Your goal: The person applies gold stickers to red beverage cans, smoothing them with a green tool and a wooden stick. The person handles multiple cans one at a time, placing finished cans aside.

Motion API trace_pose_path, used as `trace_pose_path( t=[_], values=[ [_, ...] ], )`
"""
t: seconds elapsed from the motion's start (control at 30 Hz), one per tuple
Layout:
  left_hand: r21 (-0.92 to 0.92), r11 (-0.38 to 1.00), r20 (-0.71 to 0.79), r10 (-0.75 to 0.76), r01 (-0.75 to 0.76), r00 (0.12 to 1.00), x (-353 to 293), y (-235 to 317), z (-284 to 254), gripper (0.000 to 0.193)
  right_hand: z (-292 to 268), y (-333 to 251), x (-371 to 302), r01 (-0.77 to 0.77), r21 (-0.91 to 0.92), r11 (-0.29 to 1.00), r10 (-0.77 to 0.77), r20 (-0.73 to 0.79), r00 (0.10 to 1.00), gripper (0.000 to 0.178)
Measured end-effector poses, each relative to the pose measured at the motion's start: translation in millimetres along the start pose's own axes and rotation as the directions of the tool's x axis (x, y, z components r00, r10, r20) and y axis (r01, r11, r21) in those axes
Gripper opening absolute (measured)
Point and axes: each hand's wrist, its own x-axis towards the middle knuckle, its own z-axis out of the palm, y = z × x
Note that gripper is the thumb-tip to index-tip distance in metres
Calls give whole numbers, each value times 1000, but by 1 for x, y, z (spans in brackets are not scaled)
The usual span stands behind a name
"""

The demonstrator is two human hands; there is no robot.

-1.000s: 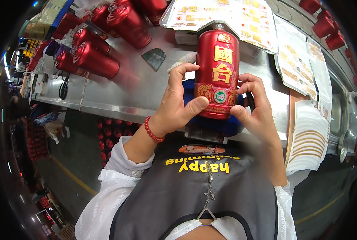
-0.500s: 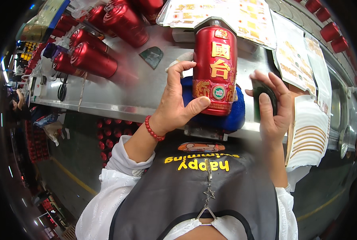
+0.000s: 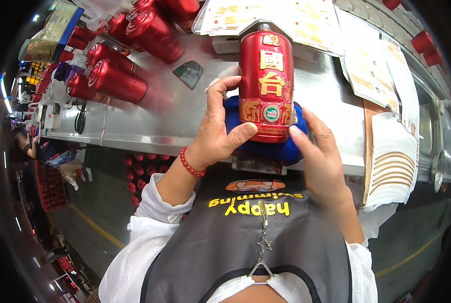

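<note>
A red bottle [image 3: 266, 86] with gold characters and a round label lies lengthwise on a blue cloth pad [image 3: 266, 149] at the near edge of the steel table [image 3: 175, 116]. My left hand [image 3: 218, 131] wraps its left side, thumb across the bottle's lower part, a red bead bracelet on the wrist. My right hand [image 3: 321, 151] lies against the bottle's lower right side, fingers extended along it and the pad.
Several more red bottles [image 3: 116, 81] lie at the table's far left. Sheets of printed labels [image 3: 306, 20] cover the far side, and a stack of gold-striped label sheets [image 3: 394, 166] sits at the right. Red caps [image 3: 422, 40] stand at the far right. A person [image 3: 26, 144] stands at far left.
My right hand, lifted off with its palm open half a second ago, has come back down against the bottle's lower right side. The left hand has kept its hold.
</note>
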Motion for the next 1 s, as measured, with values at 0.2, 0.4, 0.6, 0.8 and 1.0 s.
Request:
trace_pose_path(
  t=[0.2,0.4,0.6,0.8,1.0],
  values=[
    [29,1000,-10,-2,2,1000,-1,-3,1,94,7,0,-2,21,-121,992,-15,47,999,63],
    [10,1000,-8,-10,10,1000,0,1,2,96,-2,1,-6,-134,125,983,143,-68,987,53],
    [365,918,155,103,-154,983,-11,-7,-8,116,-3,-16,14,-287,312,906,319,-55,946,27],
    [600,785,120,104,-155,987,-15,-11,-7,112,9,-7,15,121,-165,979,-155,-210,965,33],
    [665,723,65,193,-187,979,-13,5,-2,103,0,-13,20,230,-133,964,-244,-101,965,50]
  ],
)
